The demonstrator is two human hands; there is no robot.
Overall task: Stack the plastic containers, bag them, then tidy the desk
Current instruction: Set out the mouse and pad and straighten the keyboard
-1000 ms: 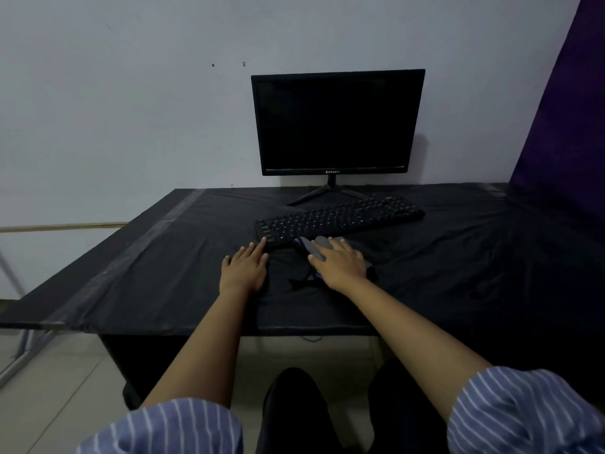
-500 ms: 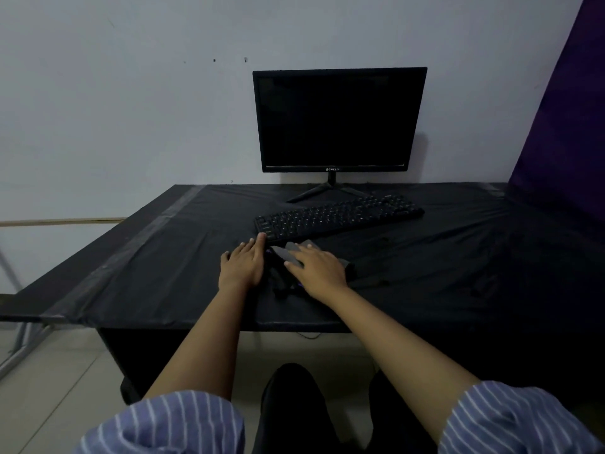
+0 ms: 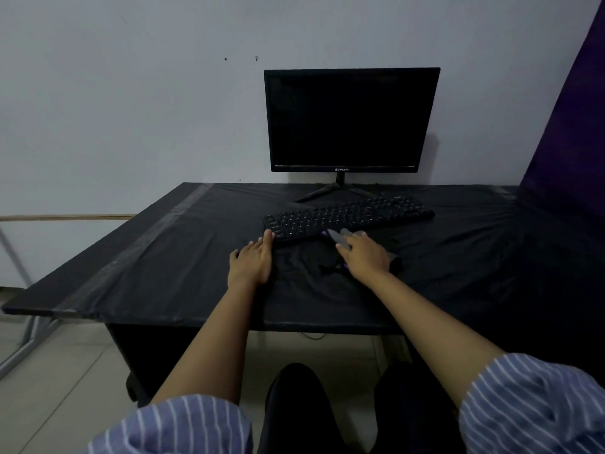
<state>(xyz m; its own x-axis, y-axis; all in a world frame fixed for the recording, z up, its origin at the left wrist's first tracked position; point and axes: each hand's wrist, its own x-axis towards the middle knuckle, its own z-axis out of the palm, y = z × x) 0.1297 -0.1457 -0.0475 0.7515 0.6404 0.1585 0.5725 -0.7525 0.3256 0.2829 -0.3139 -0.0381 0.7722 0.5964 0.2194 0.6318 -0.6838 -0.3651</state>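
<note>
Head view: the desk [image 3: 170, 267], draped in a black cover, runs from a near edge just past the person's knees to the far wall. The right hand [image 3: 363, 255] lies palm down on a grey mouse [image 3: 337, 235], fingers bent loosely over its back; only the mouse's far tip and a purple glint show past the fingertips. A dark cord [image 3: 330, 267] loops on the cover just left of that hand. The left hand [image 3: 250, 262] rests flat on the desk, fingers straight and together, gripping nothing; its fingertips touch the near left corner of the keyboard [image 3: 347, 216]. The two hands lie near each other with a strip of bare cover between them. The keyboard sits slightly skewed, its right end farther away, just in front of the monitor [image 3: 352, 121], whose stand meets the far edge by the wall.

Count: one monitor, one keyboard, one mouse, one cord, two hands. Plastic containers and a bag cannot be made out anywhere in this dim picture.

The cover is wrinkled, with a paler taped band running near the left edge. Left of the hands the desk surface stretches to that edge; right of the mouse it reaches toward a purple panel [image 3: 569, 132] standing at the far right. Pale floor [image 3: 65, 371] shows below the near edge.
</note>
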